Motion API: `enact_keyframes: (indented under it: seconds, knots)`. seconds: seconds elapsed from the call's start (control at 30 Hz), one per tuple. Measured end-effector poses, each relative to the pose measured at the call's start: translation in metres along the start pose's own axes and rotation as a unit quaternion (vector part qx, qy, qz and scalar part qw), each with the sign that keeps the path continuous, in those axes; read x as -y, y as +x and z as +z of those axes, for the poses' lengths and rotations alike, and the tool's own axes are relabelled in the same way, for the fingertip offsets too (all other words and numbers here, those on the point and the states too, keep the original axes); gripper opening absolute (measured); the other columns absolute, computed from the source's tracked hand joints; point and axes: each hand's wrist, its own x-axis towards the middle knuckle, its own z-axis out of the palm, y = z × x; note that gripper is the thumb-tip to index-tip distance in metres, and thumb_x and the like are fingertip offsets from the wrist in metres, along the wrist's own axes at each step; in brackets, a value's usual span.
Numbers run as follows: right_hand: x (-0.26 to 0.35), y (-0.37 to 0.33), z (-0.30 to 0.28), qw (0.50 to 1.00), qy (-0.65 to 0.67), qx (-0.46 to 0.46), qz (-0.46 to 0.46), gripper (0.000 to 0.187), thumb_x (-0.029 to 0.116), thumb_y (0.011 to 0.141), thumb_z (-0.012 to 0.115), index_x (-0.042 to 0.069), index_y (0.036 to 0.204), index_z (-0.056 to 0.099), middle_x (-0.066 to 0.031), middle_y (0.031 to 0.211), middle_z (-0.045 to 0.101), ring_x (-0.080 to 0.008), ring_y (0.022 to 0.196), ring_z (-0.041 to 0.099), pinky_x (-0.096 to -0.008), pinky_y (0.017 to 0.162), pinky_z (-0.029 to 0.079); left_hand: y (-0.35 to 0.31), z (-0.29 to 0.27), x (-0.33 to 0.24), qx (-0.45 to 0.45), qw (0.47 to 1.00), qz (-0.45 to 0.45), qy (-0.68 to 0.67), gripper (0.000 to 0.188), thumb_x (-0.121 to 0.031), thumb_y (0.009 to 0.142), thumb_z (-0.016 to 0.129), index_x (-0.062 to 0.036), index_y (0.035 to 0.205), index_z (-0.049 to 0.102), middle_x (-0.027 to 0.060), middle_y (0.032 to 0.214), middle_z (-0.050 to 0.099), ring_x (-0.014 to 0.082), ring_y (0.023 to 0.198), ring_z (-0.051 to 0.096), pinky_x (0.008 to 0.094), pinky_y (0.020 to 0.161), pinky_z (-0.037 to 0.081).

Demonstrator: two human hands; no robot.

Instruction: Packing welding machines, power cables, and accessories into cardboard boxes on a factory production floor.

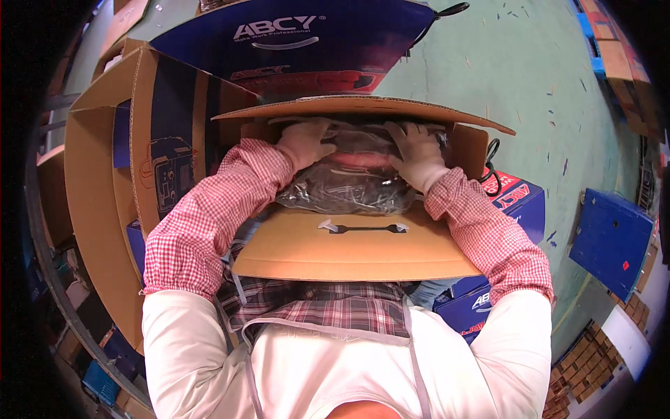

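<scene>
An open cardboard box (469, 150) stands in front of me. Inside it sits a dark item with a red part, wrapped in a clear plastic bag (356, 188); its exact kind is hard to make out through the film. My left hand (306, 145), in a white glove, lies on the bag's left side, fingers reaching toward the far flap. My right hand (420, 155), gloved too, rests on the right side with its fingers spread. The near flap (356, 251) folds toward me and carries a black handle (366, 228) with white ends. The far flap (370, 106) stands beyond my hands.
At the left are large opened cartons (105, 209). A dark blue printed box (307, 42) stands beyond the far flap, and more blue boxes (520, 206) sit at the right. Black cable (493, 171) loops beside the box. Scraps (551, 115) dot the green floor.
</scene>
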Motion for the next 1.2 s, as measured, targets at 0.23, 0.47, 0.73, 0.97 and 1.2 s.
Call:
enact_keyframes:
  seconds: [0.23,0.47,0.73,0.97,1.2]
  knots:
    - [0.008,-0.015,0.020,0.978,0.110,0.114,-0.139,0.025,0.019,0.081,0.061,0.009,0.104,0.061,-0.0165,0.095,0.056,-0.0373,0.091,0.055,-0.0469,0.077,0.046,-0.052,0.011,-0.042,0.018,0.997,0.028,0.075,0.046,-0.035,0.085,0.061,-0.0011,0.116,0.053,0.0212,0.108,0.058,0.0381,0.104,0.056,0.0457,0.088,0.045]
    - [0.023,-0.012,0.040,0.972,0.100,0.171,-0.124,0.020,0.017,0.080,0.059,0.005,0.096,0.063,-0.0174,0.096,0.060,-0.0374,0.090,0.060,-0.0459,0.076,0.049,-0.044,0.036,-0.027,0.033,0.999,0.023,0.036,0.042,-0.031,0.087,0.059,-0.0006,0.116,0.052,0.0215,0.110,0.058,0.0376,0.104,0.057,0.0441,0.089,0.046]
    - [0.021,0.006,0.017,0.971,0.038,0.221,-0.083,0.032,0.021,0.093,0.045,0.004,0.111,0.065,-0.0203,0.113,0.063,-0.0357,0.103,0.062,-0.0407,0.089,0.049,-0.026,0.023,-0.052,0.068,0.987,0.000,0.146,0.034,-0.028,0.088,0.057,-0.0033,0.110,0.058,0.0179,0.102,0.062,0.0342,0.098,0.061,0.0423,0.082,0.049]
    - [0.003,-0.021,0.018,0.950,0.201,0.149,-0.185,0.029,0.029,0.087,0.054,0.005,0.098,0.066,-0.0200,0.092,0.065,-0.0361,0.090,0.063,-0.0460,0.079,0.050,-0.022,0.031,-0.049,-0.158,0.968,0.115,0.155,0.061,-0.043,0.082,0.061,-0.0147,0.134,0.048,0.0174,0.139,0.042,0.0345,0.131,0.036,0.0513,0.109,0.024]
    - [0.008,-0.037,0.028,0.921,0.148,0.324,-0.156,0.035,0.034,0.088,0.055,0.002,0.098,0.063,-0.0235,0.088,0.064,-0.0412,0.085,0.062,-0.0477,0.077,0.048,0.016,0.049,-0.068,-0.164,0.981,0.045,0.093,0.062,-0.044,0.081,0.062,-0.0173,0.135,0.047,0.0161,0.136,0.043,0.0352,0.129,0.036,0.0505,0.110,0.022]
